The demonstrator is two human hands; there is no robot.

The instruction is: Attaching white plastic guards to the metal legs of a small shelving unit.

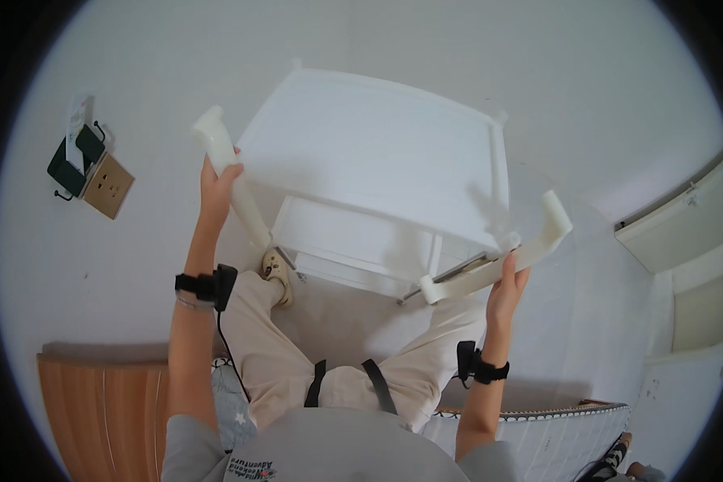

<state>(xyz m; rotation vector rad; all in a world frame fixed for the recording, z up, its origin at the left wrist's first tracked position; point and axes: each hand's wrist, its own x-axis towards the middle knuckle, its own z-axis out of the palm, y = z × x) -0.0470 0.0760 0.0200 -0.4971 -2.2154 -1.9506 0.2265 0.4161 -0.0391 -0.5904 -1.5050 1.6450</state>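
Note:
My left hand (221,181) is closed around a cream-white curved bar (251,215) with a flared upper end, at the left front corner of a white tiered shelf unit (369,149). The lower end of that bar comes down near the unit's corner. On the other side, my right hand (506,285) grips a similar cream-white curved bar (548,234), bent up at its outer end. Its rounded inner end lies in front of the unit's lower right, above my right thigh. Whether either bar touches the unit, I cannot tell.
Below the flat top, the unit has a lower tier (345,241). A shoe (275,277) of mine stands by its left side. On the left wall are a socket plate (108,186) and a dark green holder (76,161). A wooden panel (108,410) stands at lower left, white cabinets (683,221) at right.

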